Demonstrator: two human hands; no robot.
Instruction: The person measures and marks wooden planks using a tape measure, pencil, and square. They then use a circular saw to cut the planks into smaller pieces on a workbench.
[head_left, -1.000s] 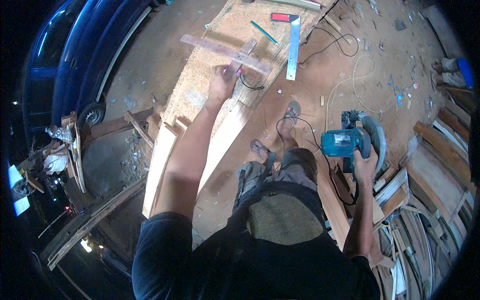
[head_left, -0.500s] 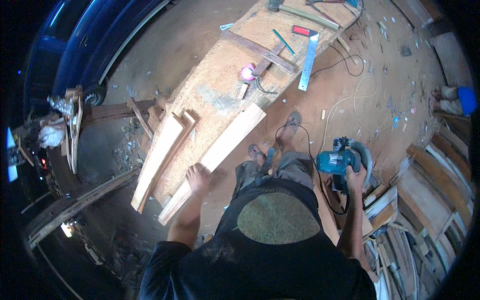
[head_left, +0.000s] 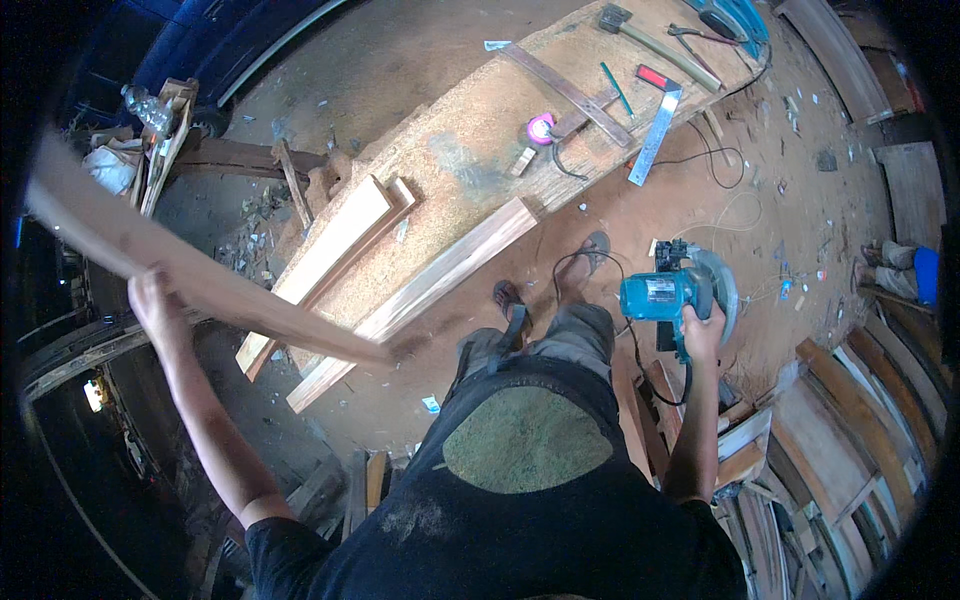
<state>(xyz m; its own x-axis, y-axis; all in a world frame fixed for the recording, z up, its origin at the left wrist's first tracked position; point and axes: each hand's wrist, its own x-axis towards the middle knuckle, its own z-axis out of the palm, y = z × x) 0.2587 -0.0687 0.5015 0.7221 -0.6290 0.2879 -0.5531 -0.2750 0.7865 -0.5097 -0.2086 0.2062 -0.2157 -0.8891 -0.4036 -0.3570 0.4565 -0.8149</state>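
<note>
My left hand (head_left: 158, 308) grips a long wooden board (head_left: 260, 298) and holds it up over the left end of the workbench, the board smeared by motion. In my right hand (head_left: 703, 330) is a teal circular saw (head_left: 655, 296), held by its rear handle to the right of the bench, off the wood. One pale wooden strip (head_left: 450, 278) lies along the near edge of the bench, partly behind the raised board. Farther left, a pair of shorter pale pieces (head_left: 340, 232) rest side by side.
On the sawdust-covered bench (head_left: 430, 165) are a pink tape measure (head_left: 540, 128), a try square (head_left: 656, 130), a pencil (head_left: 617, 90), a hammer (head_left: 660, 48) and pliers (head_left: 700, 34). Stacked boards (head_left: 830, 420) stand at the right. The saw's cord (head_left: 640, 365) hangs beside my legs.
My left hand has moved left and up, lifting a board off the bench. The strip along the near edge stays there. My right hand still holds the saw, shifted only slightly.
</note>
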